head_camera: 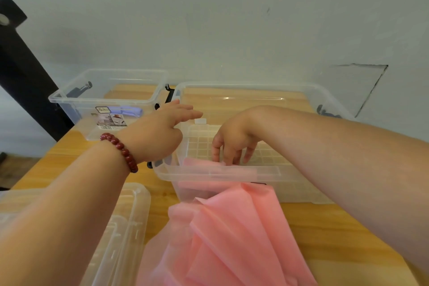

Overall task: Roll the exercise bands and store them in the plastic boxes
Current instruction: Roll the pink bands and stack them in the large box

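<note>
A pink exercise band [234,234] hangs unrolled over the near rim of a large clear plastic box [308,97]; one end lies inside the box and the rest drapes towards me. My right hand [232,141] reaches down into that box, and its fingertips pinch the band's end by the near wall. My left hand [160,132], with a red bead bracelet on the wrist, rests against the box's left wall, fingers stretched straight out over the rim. A smaller clear box [69,100] at the back left holds a purple rolled band [131,110].
A clear plastic lid [132,216] lies at the lower left on the wooden table [329,223]. A black post [25,72] stands at the far left. A pale wall runs close behind both boxes.
</note>
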